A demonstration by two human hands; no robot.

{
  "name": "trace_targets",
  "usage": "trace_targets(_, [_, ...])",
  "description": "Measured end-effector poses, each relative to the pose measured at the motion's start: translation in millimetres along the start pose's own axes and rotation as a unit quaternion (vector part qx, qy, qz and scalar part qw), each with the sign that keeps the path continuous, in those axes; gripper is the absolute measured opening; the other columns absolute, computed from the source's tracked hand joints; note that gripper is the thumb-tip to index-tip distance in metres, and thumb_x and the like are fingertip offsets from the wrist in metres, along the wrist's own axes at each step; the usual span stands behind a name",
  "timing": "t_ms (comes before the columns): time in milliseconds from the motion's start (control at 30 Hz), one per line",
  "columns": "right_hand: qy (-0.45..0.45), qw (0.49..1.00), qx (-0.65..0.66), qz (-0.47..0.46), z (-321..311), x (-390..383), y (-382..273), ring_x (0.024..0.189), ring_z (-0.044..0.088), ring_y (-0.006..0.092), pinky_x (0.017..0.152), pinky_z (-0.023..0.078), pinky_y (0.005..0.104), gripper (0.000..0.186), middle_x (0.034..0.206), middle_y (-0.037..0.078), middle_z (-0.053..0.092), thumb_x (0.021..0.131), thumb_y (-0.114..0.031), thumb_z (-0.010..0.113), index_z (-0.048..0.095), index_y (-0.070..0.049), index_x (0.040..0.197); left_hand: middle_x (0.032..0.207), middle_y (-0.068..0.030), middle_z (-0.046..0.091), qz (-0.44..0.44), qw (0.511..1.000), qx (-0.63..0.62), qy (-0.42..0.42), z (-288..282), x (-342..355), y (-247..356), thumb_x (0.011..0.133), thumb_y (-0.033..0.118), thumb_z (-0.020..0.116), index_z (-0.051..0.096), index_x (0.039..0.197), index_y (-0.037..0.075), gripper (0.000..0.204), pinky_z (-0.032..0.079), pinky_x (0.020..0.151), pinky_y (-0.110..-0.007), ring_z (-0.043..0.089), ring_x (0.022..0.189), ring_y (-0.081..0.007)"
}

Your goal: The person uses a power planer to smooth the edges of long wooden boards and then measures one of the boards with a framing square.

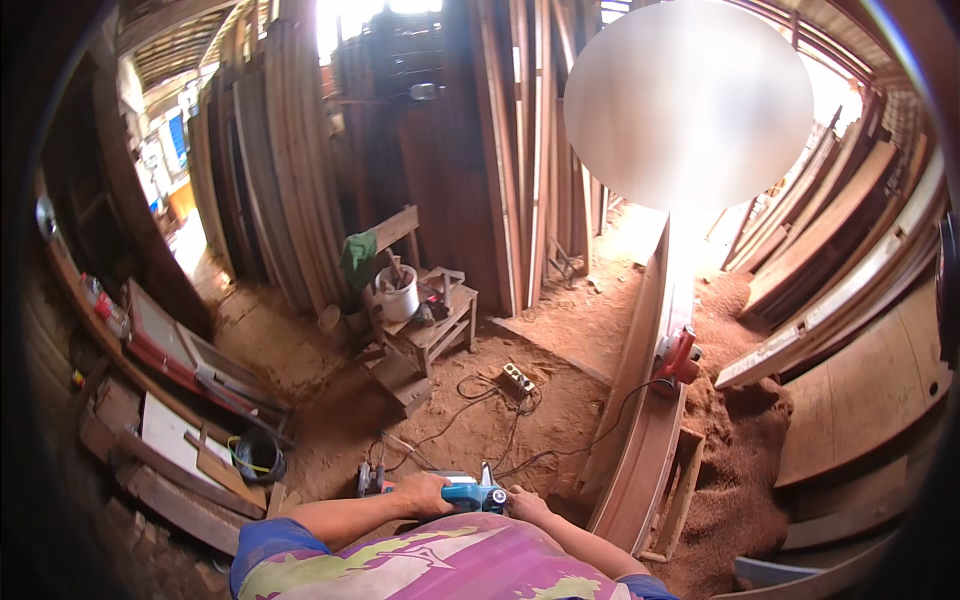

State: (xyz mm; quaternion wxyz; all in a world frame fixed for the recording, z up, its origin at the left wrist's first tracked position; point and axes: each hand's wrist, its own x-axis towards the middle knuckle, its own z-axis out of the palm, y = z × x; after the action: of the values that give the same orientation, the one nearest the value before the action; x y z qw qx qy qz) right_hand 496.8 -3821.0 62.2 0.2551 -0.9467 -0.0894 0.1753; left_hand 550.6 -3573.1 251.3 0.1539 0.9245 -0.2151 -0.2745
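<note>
Teal power tool (472, 495): one, six o'clock, underside hidden
Left hand (422, 494): fingers grasp its left part, tips hidden
Right hand (526, 504): at its right end; cannot tell grip
Counted: one red power tool (684, 356), half-past-three; one white bucket (400, 304), nine

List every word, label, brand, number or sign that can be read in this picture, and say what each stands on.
No text can be read.
Blue power tool at the left hand: any marking is too small to read.
Red power tool: likewise too small.
White bucket: no lettering can be made out.
Patterned shirt: shapes, no legible words.
</note>
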Motion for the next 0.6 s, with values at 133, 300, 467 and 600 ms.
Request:
trace_targets(133, [-0.001,0.995,-0.079,-0.063,-12,11,0,0.093,0.061,0.0306,0.074,0.051,0.0423,0.028,0.100,0.010,0.059,0.083,-0.025,0.057,0.060,-0.017,0.109,0.097,-0.0167,0.067,-0.001,0.998,-0.060,-0.012,4,-7,-13,0.065,0.057,0.069,0.068,0.100,0.014,0.055,0.050,0.079,-0.042,0.064,0.093,-0.0338])
trace_targets(300, [-0.015,0.985,-0.091,-0.147,-31,25,13,0.089,0.062,0.0291,0.073,0.051,0.0407,0.029,0.092,0.010,0.062,0.078,-0.032,0.064,0.064,-0.015,0.101,0.085,-0.0164,0.068,0.035,0.994,-0.097,0.046,17,3,-38,0.063,0.051,0.073,0.070,0.089,0.012,0.046,0.049,0.072,-0.044,0.065,0.082,-0.0338])
trace_targets(467, [-0.003,0.983,-0.080,-0.167,-60,16,-19,0.084,0.062,0.0304,0.071,0.050,0.0420,0.019,0.085,0.011,0.061,0.077,-0.024,0.063,0.064,-0.010,0.090,0.082,-0.0168,0.067,0.057,0.991,-0.120,0.034,17,18,-69,0.059,0.051,0.074,0.069,0.083,0.008,0.049,0.050,0.071,-0.043,0.064,0.080,-0.0341])
trace_targets(600, [0.026,0.980,-0.104,-0.165,-45,12,-7,0.083,0.061,0.0310,0.070,0.049,0.0417,0.019,0.083,0.011,0.059,0.078,-0.025,0.062,0.062,-0.009,0.088,0.080,-0.0165,0.067,0.088,0.987,-0.134,0.027,11,23,-74,0.060,0.047,0.075,0.069,0.082,0.007,0.046,0.049,0.069,-0.043,0.065,0.079,-0.0326])
